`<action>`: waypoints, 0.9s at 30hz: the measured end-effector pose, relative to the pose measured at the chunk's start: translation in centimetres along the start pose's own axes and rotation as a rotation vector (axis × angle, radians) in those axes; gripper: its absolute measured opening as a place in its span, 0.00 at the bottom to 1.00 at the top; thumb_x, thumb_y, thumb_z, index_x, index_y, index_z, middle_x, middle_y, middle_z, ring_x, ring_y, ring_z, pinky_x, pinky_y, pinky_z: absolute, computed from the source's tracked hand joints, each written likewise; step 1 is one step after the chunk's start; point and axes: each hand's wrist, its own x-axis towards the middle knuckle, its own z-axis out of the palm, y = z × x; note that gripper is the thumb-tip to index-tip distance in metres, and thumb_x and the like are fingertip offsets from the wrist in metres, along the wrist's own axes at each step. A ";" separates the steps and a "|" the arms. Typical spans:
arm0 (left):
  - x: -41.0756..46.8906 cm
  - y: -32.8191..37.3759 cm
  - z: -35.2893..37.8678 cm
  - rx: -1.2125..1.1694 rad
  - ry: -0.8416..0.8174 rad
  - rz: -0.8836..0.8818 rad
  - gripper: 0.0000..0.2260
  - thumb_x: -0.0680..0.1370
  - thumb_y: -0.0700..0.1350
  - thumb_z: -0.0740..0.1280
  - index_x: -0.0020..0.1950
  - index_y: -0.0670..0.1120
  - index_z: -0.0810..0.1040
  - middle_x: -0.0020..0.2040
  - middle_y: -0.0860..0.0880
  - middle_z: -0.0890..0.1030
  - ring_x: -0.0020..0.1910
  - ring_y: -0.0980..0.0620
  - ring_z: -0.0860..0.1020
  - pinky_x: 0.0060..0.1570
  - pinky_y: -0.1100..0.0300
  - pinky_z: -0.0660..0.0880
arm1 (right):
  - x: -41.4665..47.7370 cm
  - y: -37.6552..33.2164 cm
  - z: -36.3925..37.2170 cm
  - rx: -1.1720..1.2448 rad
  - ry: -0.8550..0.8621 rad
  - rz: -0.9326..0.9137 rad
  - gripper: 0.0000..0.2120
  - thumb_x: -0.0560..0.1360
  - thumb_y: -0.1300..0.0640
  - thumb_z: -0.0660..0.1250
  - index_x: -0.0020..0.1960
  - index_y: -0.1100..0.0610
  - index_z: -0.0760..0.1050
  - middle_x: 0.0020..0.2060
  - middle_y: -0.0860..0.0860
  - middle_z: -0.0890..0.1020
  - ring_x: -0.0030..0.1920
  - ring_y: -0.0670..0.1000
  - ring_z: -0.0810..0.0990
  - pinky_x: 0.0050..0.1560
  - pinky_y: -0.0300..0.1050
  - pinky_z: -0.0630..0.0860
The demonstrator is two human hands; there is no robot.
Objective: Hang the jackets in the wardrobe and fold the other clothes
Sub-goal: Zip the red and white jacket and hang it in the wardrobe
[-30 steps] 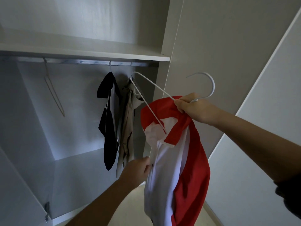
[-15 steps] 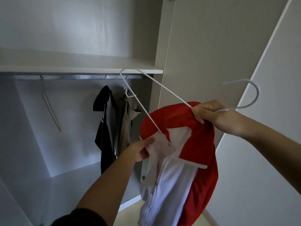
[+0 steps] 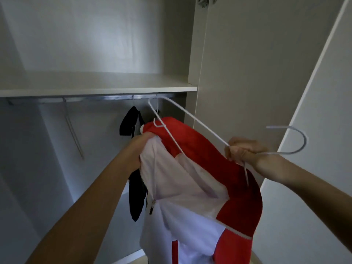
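A red and white zip jacket (image 3: 190,197) hangs in front of me, partly on a white wire hanger (image 3: 192,122). My right hand (image 3: 245,151) grips the hanger at its neck, the hook (image 3: 293,141) pointing right. My left hand (image 3: 141,149) clutches the jacket's red collar edge near the hanger's left end. Behind them, a black jacket (image 3: 133,168) hangs from the wardrobe rail (image 3: 91,99); a second garment behind it is mostly hidden by the red jacket.
An empty hanger (image 3: 73,130) hangs at the rail's left. A white shelf (image 3: 99,88) runs above the rail. The open wardrobe door (image 3: 247,73) stands right, and another white panel (image 3: 323,168) lies at far right. Light floor (image 3: 139,261) shows below.
My left hand rose from the jacket's front up to the collar and closed on it. The jacket moved higher and left, covering the beige garment. The view tilted upward.
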 end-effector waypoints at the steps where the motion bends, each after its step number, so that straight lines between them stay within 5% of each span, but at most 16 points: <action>1: 0.0 -0.1 0.1 0.005 0.007 -0.003 0.07 0.78 0.45 0.65 0.48 0.42 0.77 0.40 0.44 0.80 0.38 0.47 0.79 0.42 0.55 0.78 | 0.5 -0.1 0.5 0.056 0.095 -0.013 0.17 0.79 0.51 0.56 0.33 0.50 0.71 0.34 0.44 0.72 0.36 0.46 0.72 0.42 0.36 0.68; 4: 0.0 0.1 1.0 -0.036 0.041 0.025 0.07 0.78 0.43 0.66 0.47 0.40 0.79 0.31 0.47 0.81 0.29 0.52 0.80 0.29 0.62 0.77 | 1.4 -0.9 3.4 0.565 0.320 0.011 0.18 0.79 0.53 0.53 0.31 0.52 0.67 0.30 0.49 0.68 0.31 0.51 0.66 0.37 0.41 0.65; 6: 0.0 0.5 1.6 -0.008 0.051 0.038 0.07 0.75 0.45 0.70 0.46 0.41 0.80 0.33 0.47 0.83 0.31 0.52 0.82 0.31 0.63 0.76 | 1.2 -1.1 6.1 0.836 0.409 0.025 0.18 0.80 0.55 0.51 0.33 0.54 0.67 0.28 0.50 0.68 0.28 0.50 0.65 0.32 0.41 0.65; 12: 0.3 2.8 0.6 0.007 0.081 0.110 0.08 0.76 0.46 0.70 0.47 0.41 0.81 0.38 0.46 0.85 0.37 0.52 0.83 0.37 0.63 0.78 | 0.2 -1.4 13.1 1.123 0.583 0.130 0.17 0.77 0.47 0.53 0.36 0.58 0.64 0.27 0.50 0.67 0.29 0.50 0.64 0.36 0.45 0.65; 15: 0.3 4.8 -0.2 0.075 0.223 0.084 0.07 0.78 0.44 0.66 0.49 0.40 0.79 0.34 0.47 0.81 0.32 0.53 0.80 0.31 0.64 0.77 | 0.7 -2.0 13.5 1.221 0.633 0.092 0.16 0.75 0.46 0.54 0.35 0.56 0.66 0.27 0.50 0.67 0.29 0.49 0.64 0.36 0.44 0.64; 16: 0.3 5.4 -0.6 0.102 0.250 0.068 0.08 0.78 0.45 0.66 0.52 0.41 0.78 0.36 0.46 0.80 0.33 0.52 0.80 0.32 0.64 0.78 | 1.0 -2.3 13.3 1.259 0.634 0.053 0.17 0.75 0.45 0.55 0.35 0.55 0.66 0.27 0.50 0.67 0.29 0.49 0.63 0.35 0.42 0.65; 19: 0.1 6.8 -2.1 0.210 0.307 -0.006 0.18 0.79 0.46 0.66 0.64 0.37 0.75 0.42 0.43 0.76 0.51 0.45 0.79 0.59 0.53 0.75 | 2.7 -3.4 13.2 1.355 0.638 -0.024 0.17 0.72 0.43 0.60 0.35 0.56 0.66 0.27 0.50 0.66 0.29 0.49 0.62 0.33 0.40 0.64; 20: -0.1 7.1 -2.6 0.236 0.300 -0.018 0.19 0.78 0.47 0.66 0.65 0.37 0.75 0.41 0.44 0.77 0.50 0.45 0.79 0.61 0.51 0.74 | 3.3 -3.9 13.4 1.381 0.643 -0.030 0.17 0.73 0.44 0.60 0.35 0.55 0.66 0.27 0.50 0.66 0.29 0.49 0.62 0.34 0.40 0.64; 24: -1.0 8.4 -4.6 0.224 0.311 0.000 0.12 0.78 0.46 0.66 0.56 0.41 0.79 0.42 0.45 0.82 0.37 0.50 0.78 0.43 0.58 0.78 | 5.1 -5.1 14.5 1.499 0.633 -0.109 0.16 0.73 0.43 0.62 0.33 0.54 0.68 0.26 0.49 0.67 0.27 0.47 0.65 0.33 0.39 0.65; 27: -1.6 9.5 -6.5 0.197 0.381 0.041 0.08 0.79 0.44 0.64 0.44 0.41 0.78 0.27 0.49 0.81 0.29 0.53 0.79 0.28 0.65 0.77 | 5.2 -5.2 14.9 1.527 0.604 -0.168 0.19 0.70 0.40 0.68 0.33 0.53 0.68 0.26 0.48 0.68 0.28 0.47 0.66 0.33 0.37 0.68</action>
